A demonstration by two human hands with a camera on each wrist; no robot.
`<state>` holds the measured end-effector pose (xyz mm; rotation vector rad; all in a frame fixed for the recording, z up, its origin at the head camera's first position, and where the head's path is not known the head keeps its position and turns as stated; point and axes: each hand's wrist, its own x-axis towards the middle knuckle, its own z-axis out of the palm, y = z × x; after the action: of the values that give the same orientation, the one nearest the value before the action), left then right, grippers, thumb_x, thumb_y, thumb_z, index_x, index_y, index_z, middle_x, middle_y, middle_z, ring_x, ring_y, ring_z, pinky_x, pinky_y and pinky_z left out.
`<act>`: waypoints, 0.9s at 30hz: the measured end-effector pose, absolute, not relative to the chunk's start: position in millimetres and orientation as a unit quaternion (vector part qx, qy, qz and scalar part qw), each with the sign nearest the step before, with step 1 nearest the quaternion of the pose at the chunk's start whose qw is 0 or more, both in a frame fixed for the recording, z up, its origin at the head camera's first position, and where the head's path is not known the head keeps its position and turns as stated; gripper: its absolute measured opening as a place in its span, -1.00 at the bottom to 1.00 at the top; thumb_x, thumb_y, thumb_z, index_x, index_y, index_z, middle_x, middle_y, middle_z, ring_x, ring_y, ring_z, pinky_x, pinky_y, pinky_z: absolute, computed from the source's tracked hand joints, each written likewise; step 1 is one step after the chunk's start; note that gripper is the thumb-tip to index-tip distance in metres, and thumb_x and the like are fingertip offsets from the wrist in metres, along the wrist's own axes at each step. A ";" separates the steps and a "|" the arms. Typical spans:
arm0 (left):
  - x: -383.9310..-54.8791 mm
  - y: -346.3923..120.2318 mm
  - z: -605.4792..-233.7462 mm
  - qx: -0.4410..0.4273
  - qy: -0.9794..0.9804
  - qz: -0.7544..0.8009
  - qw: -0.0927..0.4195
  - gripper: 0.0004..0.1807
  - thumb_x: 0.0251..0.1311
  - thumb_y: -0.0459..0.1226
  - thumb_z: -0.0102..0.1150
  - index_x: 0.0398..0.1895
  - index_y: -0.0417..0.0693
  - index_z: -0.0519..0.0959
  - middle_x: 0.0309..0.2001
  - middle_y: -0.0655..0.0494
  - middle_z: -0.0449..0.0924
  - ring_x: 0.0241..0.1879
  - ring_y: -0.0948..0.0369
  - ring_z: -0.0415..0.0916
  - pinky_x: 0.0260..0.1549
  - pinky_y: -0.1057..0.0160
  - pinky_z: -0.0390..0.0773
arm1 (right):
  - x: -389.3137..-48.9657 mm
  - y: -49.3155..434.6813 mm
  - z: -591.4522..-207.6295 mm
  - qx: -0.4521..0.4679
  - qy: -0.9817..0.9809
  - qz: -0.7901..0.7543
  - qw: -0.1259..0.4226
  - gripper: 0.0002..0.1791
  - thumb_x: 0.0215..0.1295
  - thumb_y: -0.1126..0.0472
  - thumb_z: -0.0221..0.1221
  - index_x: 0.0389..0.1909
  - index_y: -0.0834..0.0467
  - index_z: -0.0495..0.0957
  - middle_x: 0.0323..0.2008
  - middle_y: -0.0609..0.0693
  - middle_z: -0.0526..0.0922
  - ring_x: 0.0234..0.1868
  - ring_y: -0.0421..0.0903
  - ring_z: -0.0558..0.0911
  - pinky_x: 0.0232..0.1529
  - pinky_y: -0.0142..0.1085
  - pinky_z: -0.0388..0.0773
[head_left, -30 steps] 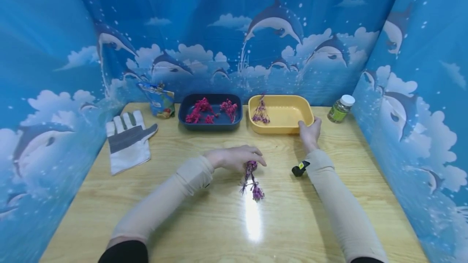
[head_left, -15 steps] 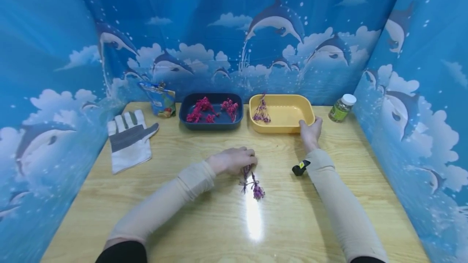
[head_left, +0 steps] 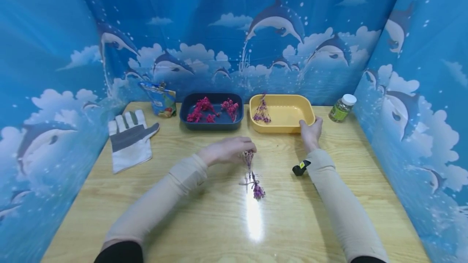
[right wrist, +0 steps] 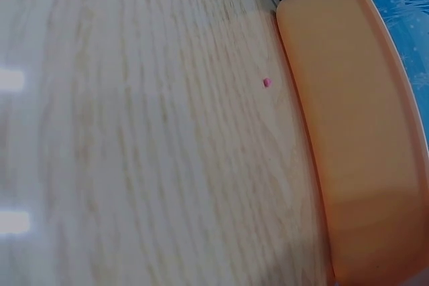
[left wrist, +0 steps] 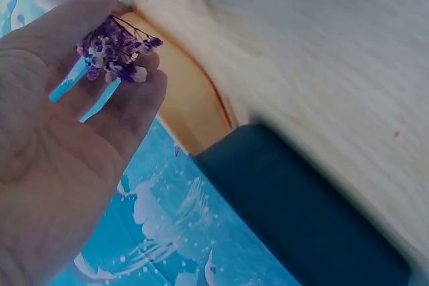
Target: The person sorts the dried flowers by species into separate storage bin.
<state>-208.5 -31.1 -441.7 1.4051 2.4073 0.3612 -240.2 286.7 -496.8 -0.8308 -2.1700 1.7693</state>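
My left hand (head_left: 228, 150) pinches a sprig of purple dried flowers (head_left: 248, 157) just over the table, its stems hanging down. In the left wrist view the flower heads (left wrist: 119, 51) show between thumb and fingers. Directly below lies another purple dried flower sprig (head_left: 258, 191) on the table; the hanging stems overlap it in the head view. My right hand (head_left: 310, 133) grips the front right corner of a yellow tray (head_left: 274, 128), thumb over the rim. One purple sprig (head_left: 261, 113) leans inside this tray, at its left end.
Left of the yellow tray stands a dark blue tray (head_left: 210, 126) with several pink dried flower sprigs (head_left: 203, 104). A blue pouch (head_left: 161, 100) and a work glove (head_left: 131, 143) are at the left; a white-lidded jar (head_left: 341, 108) is at the right. A pink speck (right wrist: 267, 82) lies before the yellow tray.
My left hand has closed its fingers on one purple sprig and raised it away from the other, moving slightly toward the trays. My right hand stays on the yellow tray.
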 end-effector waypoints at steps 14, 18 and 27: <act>-238.4 -9.5 -418.0 0.395 0.882 0.248 0.068 -0.35 0.28 -0.16 0.46 0.42 -0.06 0.49 0.36 -0.01 0.57 0.37 0.06 0.52 0.43 0.09 0.54 | -239.3 285.4 -496.8 -0.282 -0.740 0.598 0.122 -0.34 0.51 0.22 0.10 0.53 0.21 0.11 0.54 0.22 0.31 0.53 0.07 0.39 0.59 -0.16 0.35; -248.8 0.5 -416.4 0.357 0.888 0.281 0.075 -0.36 0.31 -0.18 0.44 0.43 -0.02 0.48 0.37 0.02 0.58 0.37 0.09 0.52 0.39 0.09 0.57 | -239.7 287.1 -497.3 -0.284 -0.743 0.595 0.118 -0.34 0.51 0.20 0.11 0.52 0.21 0.12 0.53 0.22 0.32 0.53 0.07 0.39 0.60 -0.16 0.35; -273.2 26.5 -413.0 0.270 0.901 0.336 0.058 -0.50 0.36 -0.09 0.40 0.30 -0.03 0.58 0.26 0.05 0.64 0.26 0.10 0.58 0.24 0.09 0.66 | -239.9 288.1 -498.4 -0.283 -0.738 0.601 0.115 -0.35 0.52 0.18 0.12 0.52 0.19 0.12 0.53 0.21 0.33 0.52 0.05 0.40 0.59 -0.18 0.35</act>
<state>-273.2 26.5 -413.0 0.8174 2.7294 1.0186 -239.9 288.1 -498.4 -0.8303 -2.1636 1.7605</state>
